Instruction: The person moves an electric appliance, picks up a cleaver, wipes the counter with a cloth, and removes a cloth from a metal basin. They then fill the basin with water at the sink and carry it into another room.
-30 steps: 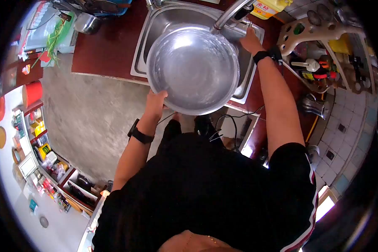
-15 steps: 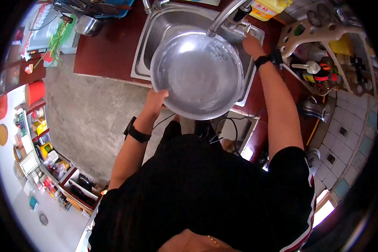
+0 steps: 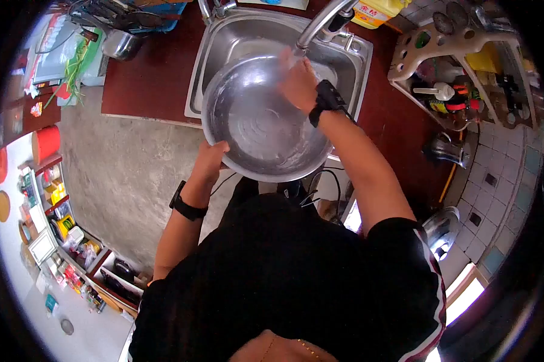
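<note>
At far left, green onions lie near a metal saucepan by the far edge of a dark red countertop. To their right a stainless steel sink is set into it.

The person's left hand grips the near left rim of a large, round metal basin, thumb over the edge, other fingers hidden beneath. The basin is over the sink, its near side jutting past the counter's front. Whether it rests on the sink's edge cannot be told, so that grip probably matters: a firm thumb and fingers well under should keep it from tipping toward the body.

The right hand, blurred, is above the basin's far side, just below the curved faucet spout. Its finger pose, and whether it touches metal, cannot be told. Working here calls for the basin's middle facing the spout, and a light right hand that does not press down on the far rim.

Farther right are the faucet lever and a yellow jug.
</note>
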`<state>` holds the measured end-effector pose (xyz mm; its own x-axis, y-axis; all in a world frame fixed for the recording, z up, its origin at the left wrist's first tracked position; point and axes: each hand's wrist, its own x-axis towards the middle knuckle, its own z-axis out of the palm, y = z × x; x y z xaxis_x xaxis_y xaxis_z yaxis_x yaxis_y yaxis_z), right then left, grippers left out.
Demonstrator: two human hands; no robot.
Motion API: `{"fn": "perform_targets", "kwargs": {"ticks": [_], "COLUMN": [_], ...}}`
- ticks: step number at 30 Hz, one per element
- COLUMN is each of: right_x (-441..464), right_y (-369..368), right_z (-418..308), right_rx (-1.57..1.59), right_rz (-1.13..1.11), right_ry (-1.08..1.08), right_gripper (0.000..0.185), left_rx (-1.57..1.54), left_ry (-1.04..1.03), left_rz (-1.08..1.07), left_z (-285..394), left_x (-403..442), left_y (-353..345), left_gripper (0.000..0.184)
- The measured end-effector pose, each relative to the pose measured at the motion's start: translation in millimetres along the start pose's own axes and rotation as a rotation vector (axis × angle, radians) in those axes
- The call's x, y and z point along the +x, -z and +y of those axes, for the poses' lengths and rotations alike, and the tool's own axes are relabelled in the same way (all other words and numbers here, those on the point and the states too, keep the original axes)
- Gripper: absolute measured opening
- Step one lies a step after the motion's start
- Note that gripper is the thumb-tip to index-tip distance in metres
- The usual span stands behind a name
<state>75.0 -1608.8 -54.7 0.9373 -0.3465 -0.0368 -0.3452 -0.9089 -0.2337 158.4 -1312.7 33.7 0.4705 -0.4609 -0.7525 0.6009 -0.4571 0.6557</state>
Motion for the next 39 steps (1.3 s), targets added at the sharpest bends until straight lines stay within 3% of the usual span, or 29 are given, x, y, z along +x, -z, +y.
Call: {"fn": "perform_targets", "kwargs": {"ticks": [4,8,11,14,17,19,21,25,28,30,32,34,36,39], "right_x": [-41.3,-92.8,-65.7,-23.8,-40.2,-70.5,-93.9,-93.1,-58.0,-44.6,-39.6,-30.1,-40.6,-53.7], "right_y": [-22.2,-13.4,-7.4,-16.7,-27.7,-52.3,-46.3,-24.1,-20.4,-39.4,-34.7,5.6,2.4,-4.7], "right_z": [25.6,7.2,12.1,29.0,26.5,14.8,-14.4,-38.6,-4.9,32.4,55.9,69.1,82.9,82.5], "right_rx": [0.188,0.122,0.023,0.111,-0.517,-0.118,-0.068,-0.464,-0.637,0.063,0.422,0.422,0.476,0.469], "right_rz": [0.049,-0.067,0.098,0.225,-0.07,-0.104,-0.147,-0.21,-0.311,-0.002,0.024,-0.238,-0.189,-0.11], "right_ry": [-0.196,-0.223,-0.068,-0.05,-0.01,-0.158,-0.176,-0.004,-0.048,-0.358,-0.477,-0.428,-0.488,-0.611], "right_gripper": [0.078,0.078,0.079,0.066,0.044,0.035,0.032,0.033,0.038,0.043,0.047,0.048,0.048,0.048], "left_rx": [-0.06,-0.05,-0.023,-0.017,0.071,-0.064,-0.128,-0.073,0.048,0.131,0.195,0.459,0.081,0.026], "left_ry": [-0.031,-0.072,-0.02,-0.028,0.021,-0.036,-0.076,-0.101,-0.058,-0.003,0.049,-0.176,0.025,0.124], "left_rz": [0.055,0.078,0.043,0.026,0.2,0.169,0.162,0.203,0.115,-0.012,-0.169,-0.34,-0.334,-0.154], "left_z": [-3.1,-2.8,13.0,-7.2,11.9,10.9,11.6,26.4,24.3,26.8,43.3,31.6,32.9,28.6], "left_x": [8.3,20.9,11.0,26.8,20.3,30.7,38.1,34.6,44.2,45.5,40.0,66.5,83.0,87.4], "left_y": [12.1,25.9,20.2,33.1,12.8,8.7,3.9,-6.3,16.5,30.3,35.3,62.2,49.7,34.1], "left_gripper": [0.051,0.056,0.055,0.052,0.048,0.047,0.046,0.043,0.041,0.038,0.035,0.036,0.041,0.044]}}
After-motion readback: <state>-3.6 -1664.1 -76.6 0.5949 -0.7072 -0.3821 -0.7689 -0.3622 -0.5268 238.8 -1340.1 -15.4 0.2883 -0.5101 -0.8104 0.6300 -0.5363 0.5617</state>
